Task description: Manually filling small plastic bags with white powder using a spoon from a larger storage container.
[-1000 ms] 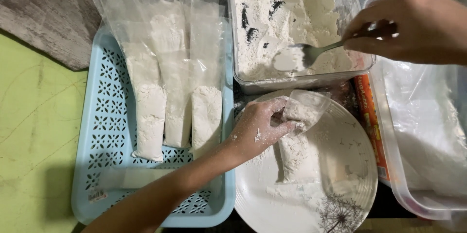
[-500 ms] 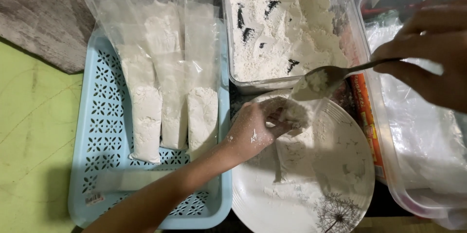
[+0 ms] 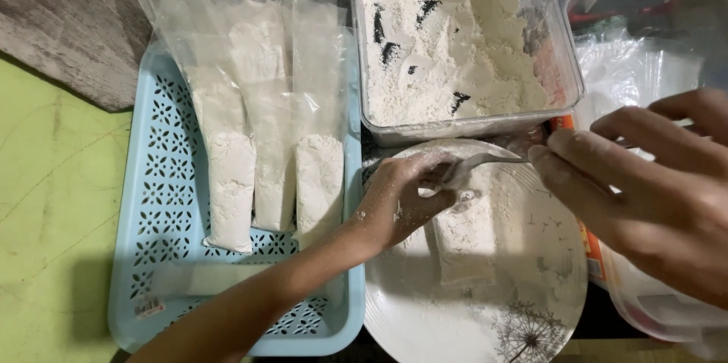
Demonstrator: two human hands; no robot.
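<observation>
Beside the white plate (image 3: 531, 287), which bears one bag of flour (image 3: 464, 238), one blue tray (image 3: 152, 204) holds three filled bags (image 3: 273, 158). Behind it stands one flour tub (image 3: 455, 37); right, one clear box (image 3: 652, 52).

Even, warm overhead light, soft shadow fell under the left forearm, right hand (image 3: 652, 189) loomed blurred, flour (image 3: 447, 37) slightly overexposed.

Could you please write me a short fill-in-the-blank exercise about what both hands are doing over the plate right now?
1. The right hand tips a ____ into the small plastic bag.
2. The left hand holds that bag's mouth open over the white ____.
3. The filled flour bags lie in a perforated ____ tray.
4. Behind the plate stands a clear container of white ____.

Missing words: spoon; plate; blue; flour
</observation>
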